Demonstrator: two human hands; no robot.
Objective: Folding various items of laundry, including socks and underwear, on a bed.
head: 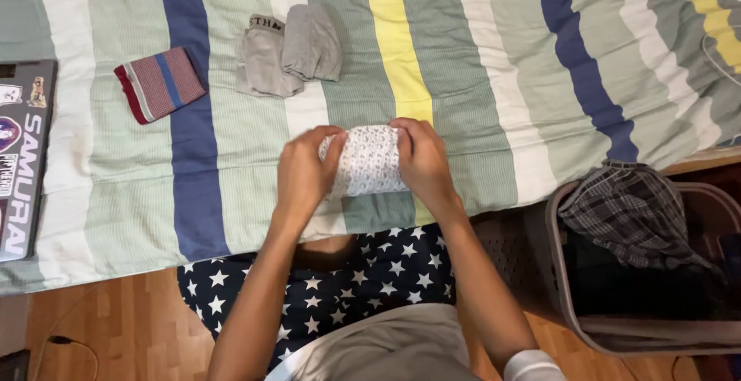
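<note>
I'm gripping the white patterned cloth with both hands, left hand and right hand closed on its ends, equally near. It's lying on the striped blanket, long axis left-right. Grey garment lying farther off, red folded cloth far-left, basket right; nothing blocking.

We see a bed spread across the upper view, and on its near edge a folded cloth sits between our hands, left hand at its left end, right hand at its right. Behind it lies a bundle, and left of that a small folded piece. A laptop rests at the bed's far left. A basket stands on the floor to the right, clothes in it.
</note>
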